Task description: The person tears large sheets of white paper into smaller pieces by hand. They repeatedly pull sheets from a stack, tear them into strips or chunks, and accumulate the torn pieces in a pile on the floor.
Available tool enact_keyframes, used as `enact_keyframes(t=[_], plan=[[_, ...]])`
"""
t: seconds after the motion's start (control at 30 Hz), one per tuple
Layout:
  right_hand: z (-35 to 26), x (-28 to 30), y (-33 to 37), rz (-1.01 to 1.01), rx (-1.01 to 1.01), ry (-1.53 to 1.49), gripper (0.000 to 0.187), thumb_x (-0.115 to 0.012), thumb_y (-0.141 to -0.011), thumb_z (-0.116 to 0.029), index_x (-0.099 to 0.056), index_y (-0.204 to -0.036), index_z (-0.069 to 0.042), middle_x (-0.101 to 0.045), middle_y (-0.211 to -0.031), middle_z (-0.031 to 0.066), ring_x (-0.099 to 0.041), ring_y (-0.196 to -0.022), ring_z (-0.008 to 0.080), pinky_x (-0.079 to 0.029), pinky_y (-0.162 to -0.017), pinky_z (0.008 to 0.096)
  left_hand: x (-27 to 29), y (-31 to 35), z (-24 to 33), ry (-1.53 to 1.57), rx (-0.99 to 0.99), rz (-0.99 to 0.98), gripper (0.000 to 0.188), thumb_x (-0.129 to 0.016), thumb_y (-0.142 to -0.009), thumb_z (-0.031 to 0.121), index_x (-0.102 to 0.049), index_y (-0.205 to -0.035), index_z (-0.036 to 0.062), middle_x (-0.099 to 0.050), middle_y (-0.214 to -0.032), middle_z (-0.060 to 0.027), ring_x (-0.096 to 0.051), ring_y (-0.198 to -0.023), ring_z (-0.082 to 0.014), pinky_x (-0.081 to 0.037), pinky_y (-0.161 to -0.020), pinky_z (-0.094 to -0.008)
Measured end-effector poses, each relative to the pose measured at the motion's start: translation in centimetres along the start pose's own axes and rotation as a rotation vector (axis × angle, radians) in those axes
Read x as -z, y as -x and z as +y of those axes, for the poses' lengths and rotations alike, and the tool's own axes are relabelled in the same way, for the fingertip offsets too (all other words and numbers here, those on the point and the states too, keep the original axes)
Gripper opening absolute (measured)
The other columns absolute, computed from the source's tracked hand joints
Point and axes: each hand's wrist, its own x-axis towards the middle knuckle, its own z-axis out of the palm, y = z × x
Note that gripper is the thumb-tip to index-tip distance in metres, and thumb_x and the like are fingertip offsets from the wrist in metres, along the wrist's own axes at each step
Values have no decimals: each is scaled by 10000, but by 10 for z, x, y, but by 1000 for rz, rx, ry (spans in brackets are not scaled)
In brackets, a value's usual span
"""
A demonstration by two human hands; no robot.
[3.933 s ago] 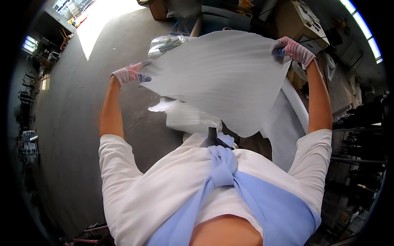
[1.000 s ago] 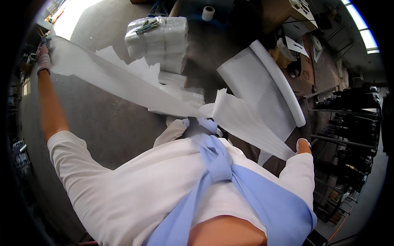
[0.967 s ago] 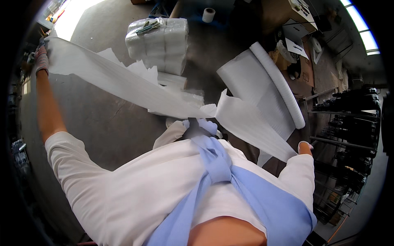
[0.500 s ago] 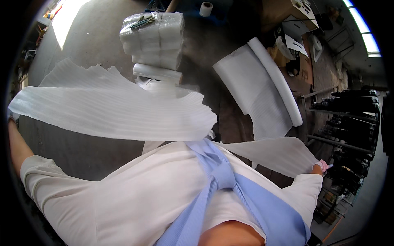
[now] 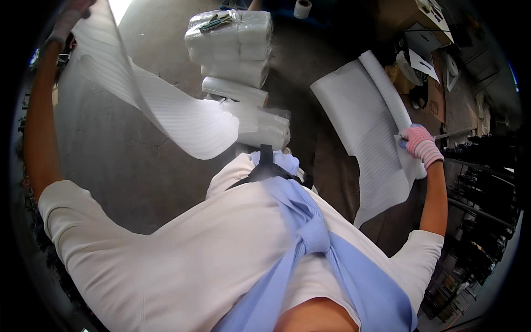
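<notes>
At the far left, my left hand [image 5: 69,21], in a striped knit glove, is raised and closed on the top of a loose white foam sheet [image 5: 160,105]. That sheet hangs twisted, its ragged end swinging toward my body. My right hand [image 5: 420,145], in a pink and white striped glove, is closed at the edge of a second foam sheet [image 5: 381,166]. This one runs from a white foam roll [image 5: 384,83], whose near end is partly hidden by the hand. The fingertips of both hands are hard to see.
Plastic-wrapped white bundles [image 5: 229,41] are stacked ahead, with a roll of clear film [image 5: 235,91] and another wrapped bundle [image 5: 271,127] nearer. A small roll [image 5: 302,9] lies far back. Cardboard boxes [image 5: 423,36] stand at the far right; a rack of dark parts [image 5: 487,188] stands at right.
My left hand has swung up and away with the loose sheet trailing. My right hand has moved forward to the foam roll, and the sheet it holds has dropped lower.
</notes>
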Motion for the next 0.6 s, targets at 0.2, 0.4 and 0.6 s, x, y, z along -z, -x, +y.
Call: enact_keyframes(t=[0.2, 0.4, 0.6], plan=[[-106, 163, -4, 602, 491, -904, 171, -638, -700, -142, -572, -811, -30, -532, -639, 46, -465, -588, 131, -408, -616, 256, -136, 1, 327, -136, -124, -375, 234, -481, -696, 130, -601, -887, 68, -602, -731, -94, -577, -573, -200, -471, -538, -305], [-137, 221, -52, 854, 904, -1617, 188, -618, -716, -67, -593, -886, 9, -576, -676, 16, -491, -590, 53, -405, -535, 180, -159, -3, 364, 102, -341, -188, 239, -453, -701, 101, -593, -882, 32, -591, -896, -131, -549, -878, -243, -428, -780, -312], [-108, 211, -54, 1005, 732, -1591, 177, -654, -699, -126, -620, -838, -20, -618, -777, 69, -563, -688, 117, -452, -712, 242, -178, -11, 257, 502, -310, -610, 297, -533, -713, -8, -551, -1010, 11, -592, -901, -54, -559, -823, -133, -421, -811, -237]])
